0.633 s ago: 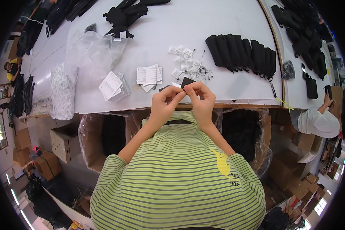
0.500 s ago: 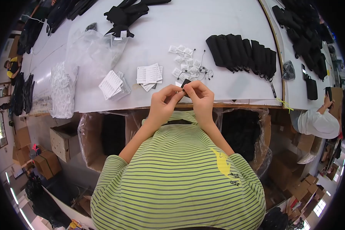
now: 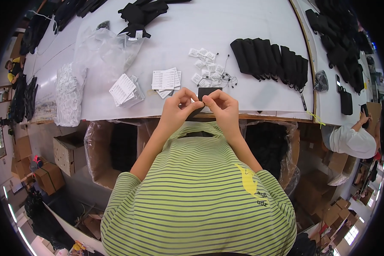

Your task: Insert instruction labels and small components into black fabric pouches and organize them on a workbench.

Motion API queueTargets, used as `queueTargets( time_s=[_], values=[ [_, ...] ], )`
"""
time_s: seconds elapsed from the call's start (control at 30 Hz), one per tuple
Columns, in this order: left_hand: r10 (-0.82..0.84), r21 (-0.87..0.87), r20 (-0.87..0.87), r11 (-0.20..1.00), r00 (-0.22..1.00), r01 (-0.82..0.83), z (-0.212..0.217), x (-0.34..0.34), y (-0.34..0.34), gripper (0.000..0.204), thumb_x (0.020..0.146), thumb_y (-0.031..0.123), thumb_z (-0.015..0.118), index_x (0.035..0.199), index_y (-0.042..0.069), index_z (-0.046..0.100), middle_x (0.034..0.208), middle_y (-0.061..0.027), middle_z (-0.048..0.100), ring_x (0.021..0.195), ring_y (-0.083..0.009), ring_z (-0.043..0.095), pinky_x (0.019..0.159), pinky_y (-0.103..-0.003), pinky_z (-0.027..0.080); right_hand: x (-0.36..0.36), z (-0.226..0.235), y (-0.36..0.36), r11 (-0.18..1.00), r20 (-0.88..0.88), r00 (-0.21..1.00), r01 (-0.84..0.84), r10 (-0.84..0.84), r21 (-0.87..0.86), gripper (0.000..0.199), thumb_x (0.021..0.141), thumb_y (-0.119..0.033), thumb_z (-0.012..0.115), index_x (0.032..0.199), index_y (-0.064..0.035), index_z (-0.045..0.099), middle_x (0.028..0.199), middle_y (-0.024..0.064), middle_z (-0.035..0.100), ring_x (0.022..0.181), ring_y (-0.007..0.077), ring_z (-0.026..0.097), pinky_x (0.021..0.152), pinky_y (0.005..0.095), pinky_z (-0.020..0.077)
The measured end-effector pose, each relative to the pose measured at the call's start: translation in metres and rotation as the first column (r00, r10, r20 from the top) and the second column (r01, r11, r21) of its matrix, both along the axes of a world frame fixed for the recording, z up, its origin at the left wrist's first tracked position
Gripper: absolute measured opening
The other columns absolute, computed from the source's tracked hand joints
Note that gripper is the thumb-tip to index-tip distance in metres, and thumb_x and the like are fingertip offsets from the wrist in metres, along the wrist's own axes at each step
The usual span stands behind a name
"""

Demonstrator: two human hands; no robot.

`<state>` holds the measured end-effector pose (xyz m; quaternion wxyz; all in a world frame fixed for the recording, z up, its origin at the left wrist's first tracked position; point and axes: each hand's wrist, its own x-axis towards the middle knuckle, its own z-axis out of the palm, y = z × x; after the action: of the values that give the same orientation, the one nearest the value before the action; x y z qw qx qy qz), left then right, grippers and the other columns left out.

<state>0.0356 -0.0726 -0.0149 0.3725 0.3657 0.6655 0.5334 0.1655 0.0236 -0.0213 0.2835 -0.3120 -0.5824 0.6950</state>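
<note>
Close to the table's near edge, my left hand (image 3: pixel 178 106) and my right hand (image 3: pixel 223 107) meet, each with thumb and forefinger pinched together. Between them is a flat, dark, square-cornered black piece (image 3: pixel 205 91) whose upper part shows past the fingertips. More black shows below the left fingers, but I cannot tell whether it is the same piece. Just beyond the hands lie small white printed tags (image 3: pixel 207 68) with thin black strings (image 3: pixel 224 80). Left of them is a pile of white printed cards (image 3: pixel 164 79).
A row of folded black fabric items (image 3: pixel 269 59) lies to the right. On the left are bagged cards (image 3: pixel 126 90), a clear plastic bag (image 3: pixel 109 49) and a white crumpled bundle (image 3: pixel 68 96). Lined boxes (image 3: pixel 99 155) stand under the table edge. A co-worker (image 3: pixel 352 138) is at far right.
The black piece now shows larger and stands up between my hands. My left hand has shifted slightly left, and the fingers of both hands have changed position.
</note>
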Motion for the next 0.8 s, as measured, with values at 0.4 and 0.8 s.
queueTargets(
  time_s=[0.4, 0.8],
  values=[
    [0.071, 0.273, 0.13, 0.956, 0.989, -0.105, 0.015, -0.007, 0.023, 0.012, 0.086, 0.007, 0.059, 0.096, 0.002, 0.055, 0.083, -0.0011, 0.058, 0.076, -0.0073, 0.052, 0.07, -0.022, 0.041, 0.002, 0.052, 0.014, 0.96, -0.166, 0.983, -0.121, 0.081, -0.251, 0.015, 0.086, -0.015, 0.067, 0.079, -0.0023, 0.062, 0.07, -0.0018, 0.058, 0.065, 0.0035, 0.049, 0.06, 0.0185, 0.0384],
    [-0.59, -0.179, 0.032, 0.79, 0.806, 0.586, 0.011, -0.012, 0.023, 0.025, 0.081, 0.011, 0.063, 0.104, 0.005, 0.061, 0.093, -0.005, 0.063, 0.084, -0.0159, 0.058, 0.076, -0.031, 0.047, -0.002, 0.084, 0.033, 0.963, -0.333, 0.937, -0.178, 0.103, -0.203, 0.021, 0.091, -0.016, 0.059, 0.074, -0.0043, 0.055, 0.074, 0.0023, 0.053, 0.06, 0.0053, 0.043, 0.054, 0.0188, 0.0325]
  ],
)
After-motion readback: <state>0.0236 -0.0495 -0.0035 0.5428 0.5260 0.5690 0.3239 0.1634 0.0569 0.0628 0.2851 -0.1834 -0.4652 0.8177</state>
